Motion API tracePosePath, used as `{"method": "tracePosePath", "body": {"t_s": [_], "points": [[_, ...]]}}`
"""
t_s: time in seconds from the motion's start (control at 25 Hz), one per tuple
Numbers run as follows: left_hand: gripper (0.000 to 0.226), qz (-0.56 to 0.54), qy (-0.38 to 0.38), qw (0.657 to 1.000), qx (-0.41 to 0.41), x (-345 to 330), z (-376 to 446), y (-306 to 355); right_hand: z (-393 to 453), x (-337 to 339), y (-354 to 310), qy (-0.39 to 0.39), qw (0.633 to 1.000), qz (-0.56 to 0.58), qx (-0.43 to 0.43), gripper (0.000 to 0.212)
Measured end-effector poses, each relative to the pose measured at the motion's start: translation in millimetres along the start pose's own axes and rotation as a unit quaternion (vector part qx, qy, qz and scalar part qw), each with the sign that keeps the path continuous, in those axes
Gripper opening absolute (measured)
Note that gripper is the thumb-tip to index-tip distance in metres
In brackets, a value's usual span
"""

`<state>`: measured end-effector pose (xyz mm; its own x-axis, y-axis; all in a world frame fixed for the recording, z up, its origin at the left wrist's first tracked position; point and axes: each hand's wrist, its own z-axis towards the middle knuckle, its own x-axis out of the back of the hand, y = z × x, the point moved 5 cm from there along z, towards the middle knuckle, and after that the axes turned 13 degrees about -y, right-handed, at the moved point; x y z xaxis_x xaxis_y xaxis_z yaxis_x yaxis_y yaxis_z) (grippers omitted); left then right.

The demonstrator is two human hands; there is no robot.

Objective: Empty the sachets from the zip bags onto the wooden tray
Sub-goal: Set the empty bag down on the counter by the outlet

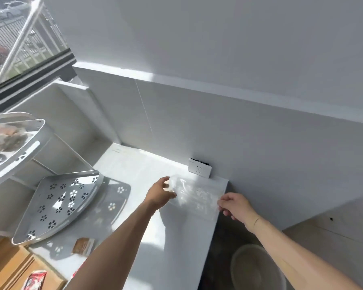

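Note:
A clear zip bag lies flat on the white counter near the back wall; it looks empty. My left hand grips the bag's left end. My right hand pinches its right edge at the counter's rim. The wooden tray shows at the bottom left, with a red sachet on it. A brown sachet lies on the counter just beyond the tray. Another red sachet peeks out beside my left forearm.
A white corner rack with flower cut-outs stands at the left; its upper shelf holds clear bags with brownish contents. A wall socket sits behind the bag. A round bin stands on the floor right of the counter.

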<state>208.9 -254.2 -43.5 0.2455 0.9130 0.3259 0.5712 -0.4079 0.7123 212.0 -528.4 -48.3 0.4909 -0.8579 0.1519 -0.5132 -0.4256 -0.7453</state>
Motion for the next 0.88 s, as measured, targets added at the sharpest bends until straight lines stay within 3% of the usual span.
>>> {"method": "tracePosePath", "body": {"t_s": [0.32,0.52,0.64,0.76,0.88], "points": [[0.091,0.091,-0.042,0.995,-0.001,0.3,11.1,-10.4,19.8,-7.8,16.2,0.044,0.995,-0.084,-0.027,0.011],[0.089,0.076,-0.026,0.997,0.007,8.6,-0.9,-24.4,14.9,0.4,10.5,0.045,0.982,-0.183,-0.03,0.036],[0.08,0.075,-0.013,0.997,0.019,15.7,-15.0,-36.1,5.9,-3.7,-5.3,-0.031,0.939,-0.339,-0.036,0.038],[0.068,0.068,0.006,0.997,0.024,25.3,-35.9,-48.9,-3.2,-23.2,-24.2,-0.108,0.869,-0.482,-0.03,0.031],[0.059,0.061,0.034,0.997,0.042,39.8,-66.9,-68.5,-7.2,-53.8,-46.1,-0.154,0.814,-0.56,0.014,0.032]]}}
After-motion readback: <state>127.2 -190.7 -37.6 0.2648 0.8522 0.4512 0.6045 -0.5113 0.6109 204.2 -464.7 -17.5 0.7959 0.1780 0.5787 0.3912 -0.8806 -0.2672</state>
